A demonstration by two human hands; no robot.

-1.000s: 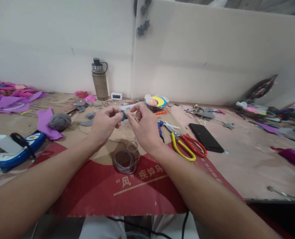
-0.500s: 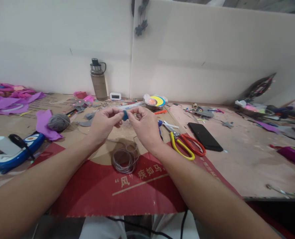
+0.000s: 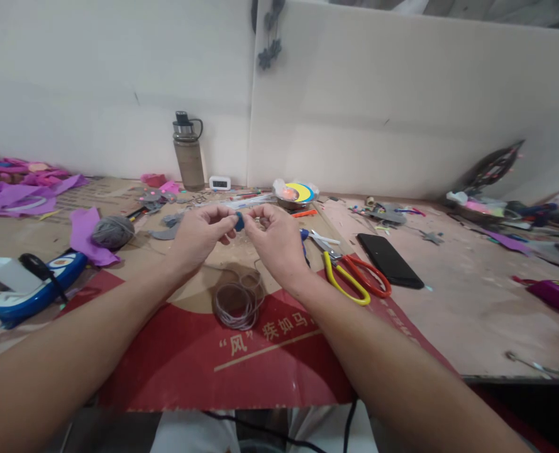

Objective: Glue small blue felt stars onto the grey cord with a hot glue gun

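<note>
Small blue bead (image 3: 238,221), rounded and matte, pinched between both grips: left hand (image 3: 199,236) and right hand (image 3: 272,242) closed on it, fingertips meeting above the surface (image 3: 449,302). Just below, a loose coil of thin grey wire (image 3: 236,301) lying on red printed cardboard (image 3: 175,358). Right of the hands, yellow- and red-handled scissors (image 3: 354,283), then a flat black phone (image 3: 390,260). Left, a fuzzy grey yarn ball (image 3: 112,231). Open room on the bare worn board toward the right front edge.
</note>
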